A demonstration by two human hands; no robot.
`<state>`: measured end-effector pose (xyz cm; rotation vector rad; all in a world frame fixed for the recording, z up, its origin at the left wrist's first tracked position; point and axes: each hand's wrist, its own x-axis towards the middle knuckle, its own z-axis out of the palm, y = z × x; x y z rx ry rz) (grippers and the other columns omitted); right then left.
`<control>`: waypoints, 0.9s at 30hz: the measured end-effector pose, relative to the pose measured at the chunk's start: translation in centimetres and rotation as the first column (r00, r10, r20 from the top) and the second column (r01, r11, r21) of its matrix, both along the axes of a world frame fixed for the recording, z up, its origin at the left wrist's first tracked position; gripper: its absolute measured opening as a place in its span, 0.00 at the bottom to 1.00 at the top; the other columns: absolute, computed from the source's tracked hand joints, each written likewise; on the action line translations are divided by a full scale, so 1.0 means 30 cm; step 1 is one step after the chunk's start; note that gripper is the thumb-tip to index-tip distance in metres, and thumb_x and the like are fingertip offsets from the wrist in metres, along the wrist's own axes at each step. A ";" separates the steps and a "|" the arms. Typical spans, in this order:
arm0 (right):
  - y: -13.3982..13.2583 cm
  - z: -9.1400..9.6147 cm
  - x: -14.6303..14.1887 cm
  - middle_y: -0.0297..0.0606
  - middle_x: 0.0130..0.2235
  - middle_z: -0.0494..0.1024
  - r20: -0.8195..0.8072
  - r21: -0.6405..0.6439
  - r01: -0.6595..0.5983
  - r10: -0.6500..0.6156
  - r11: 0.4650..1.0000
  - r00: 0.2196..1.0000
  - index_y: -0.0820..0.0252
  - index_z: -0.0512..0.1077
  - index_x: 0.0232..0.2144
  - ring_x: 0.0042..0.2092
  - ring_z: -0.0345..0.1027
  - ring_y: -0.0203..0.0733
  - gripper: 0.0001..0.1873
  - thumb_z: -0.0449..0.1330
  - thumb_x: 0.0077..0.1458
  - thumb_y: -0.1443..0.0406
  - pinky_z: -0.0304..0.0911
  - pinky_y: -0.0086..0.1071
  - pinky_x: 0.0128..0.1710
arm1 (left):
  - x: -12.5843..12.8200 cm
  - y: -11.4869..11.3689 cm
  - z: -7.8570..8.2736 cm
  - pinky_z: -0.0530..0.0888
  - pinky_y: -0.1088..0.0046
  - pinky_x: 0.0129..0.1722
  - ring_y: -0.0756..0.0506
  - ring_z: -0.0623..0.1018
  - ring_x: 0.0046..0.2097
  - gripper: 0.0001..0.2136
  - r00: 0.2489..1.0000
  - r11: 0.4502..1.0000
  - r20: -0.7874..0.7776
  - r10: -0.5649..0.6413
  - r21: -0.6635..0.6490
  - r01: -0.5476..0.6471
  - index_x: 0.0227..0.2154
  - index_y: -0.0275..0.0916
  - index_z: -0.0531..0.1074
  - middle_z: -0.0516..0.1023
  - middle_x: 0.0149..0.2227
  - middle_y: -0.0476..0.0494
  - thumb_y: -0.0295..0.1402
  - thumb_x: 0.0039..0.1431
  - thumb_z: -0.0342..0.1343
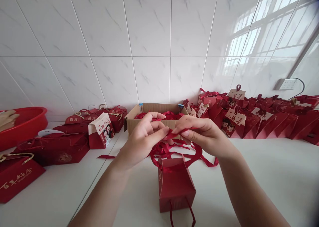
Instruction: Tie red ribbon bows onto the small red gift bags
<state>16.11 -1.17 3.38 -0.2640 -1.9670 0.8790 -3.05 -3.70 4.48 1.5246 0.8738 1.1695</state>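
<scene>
A small dark red gift box (176,185) with a twisted red cord handle stands on the white table in front of me. Red ribbon (196,155) runs from the box's top up to both hands. My left hand (149,134) pinches the ribbon between thumb and fingers, its other fingers loosely curled. Close beside it, my right hand (201,132) also has the ribbon pinched at the fingertips. Both hands are held above the box's far side, their fingertips almost meeting. Behind the box, loose red ribbons (161,149) lie tangled on the table.
An open cardboard carton (132,124) with red items inside stands against the tiled wall. Several red gift boxes (57,147) are at the left, near a red plastic basin (35,120). Rows of red boxes (264,122) fill the back right, below a wall socket (286,84).
</scene>
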 end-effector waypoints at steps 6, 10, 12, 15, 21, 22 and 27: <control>0.006 0.000 0.041 0.39 0.39 0.75 0.228 0.274 0.036 -0.101 0.961 0.968 0.55 0.76 0.42 0.41 0.70 0.37 0.15 0.51 0.62 0.72 0.69 0.32 0.39 | -0.011 0.018 0.005 0.73 0.74 0.31 0.50 0.76 0.30 0.10 0.993 0.988 0.108 -0.049 -0.138 0.064 0.39 0.39 0.66 0.74 0.29 0.50 0.32 0.56 0.59; 0.000 -0.007 0.040 0.40 0.41 0.76 0.232 0.390 0.150 -0.255 0.909 0.939 0.55 0.76 0.42 0.40 0.71 0.39 0.16 0.51 0.62 0.72 0.69 0.32 0.37 | -0.012 0.023 0.002 0.72 0.74 0.28 0.49 0.76 0.31 0.08 0.995 0.985 0.104 0.004 -0.170 0.013 0.39 0.42 0.68 0.73 0.31 0.49 0.34 0.57 0.58; 0.000 -0.007 0.038 0.40 0.42 0.76 0.218 0.412 0.195 -0.304 0.890 0.927 0.55 0.77 0.42 0.40 0.71 0.39 0.15 0.51 0.61 0.72 0.69 0.32 0.37 | -0.009 0.024 -0.003 0.71 0.75 0.27 0.49 0.75 0.30 0.08 0.996 0.988 0.086 0.014 -0.152 -0.001 0.39 0.43 0.68 0.73 0.30 0.50 0.36 0.58 0.55; 0.005 -0.005 0.036 0.39 0.42 0.77 0.191 0.389 0.210 -0.301 0.897 0.934 0.55 0.77 0.42 0.42 0.71 0.40 0.14 0.53 0.60 0.71 0.70 0.34 0.41 | -0.002 0.018 -0.012 0.71 0.74 0.29 0.49 0.75 0.30 0.07 1.000 1.000 -0.009 0.000 -0.005 0.000 0.41 0.44 0.67 0.74 0.31 0.49 0.38 0.62 0.50; 0.023 -0.032 0.072 0.38 0.47 0.76 -0.009 -0.020 0.147 -0.147 0.989 0.989 0.51 0.78 0.38 0.54 0.65 0.44 0.08 0.58 0.59 0.63 0.63 0.42 0.54 | -0.017 0.000 -0.018 0.70 0.72 0.39 0.47 0.76 0.35 0.12 0.841 0.741 -0.323 0.435 0.658 -0.130 0.49 0.43 0.67 0.78 0.35 0.47 0.33 0.63 0.48; 0.022 -0.046 0.090 0.38 0.47 0.75 -0.044 -0.088 0.134 -0.138 0.987 0.989 0.51 0.78 0.37 0.54 0.65 0.44 0.08 0.58 0.60 0.63 0.62 0.43 0.54 | -0.029 -0.002 -0.020 0.70 0.73 0.38 0.48 0.75 0.33 0.13 0.796 0.674 -0.322 0.513 0.725 -0.141 0.49 0.44 0.68 0.77 0.33 0.48 0.33 0.62 0.50; -0.028 -0.161 0.239 0.39 0.36 0.74 0.009 -0.277 0.231 -0.238 0.933 0.971 0.56 0.74 0.31 0.42 0.68 0.44 0.12 0.57 0.59 0.57 0.66 0.39 0.44 | -0.157 -0.038 -0.072 0.67 0.78 0.31 0.51 0.67 0.25 0.09 0.616 0.544 -0.347 0.708 0.823 -0.162 0.41 0.44 0.71 0.64 0.22 0.55 0.35 0.56 0.57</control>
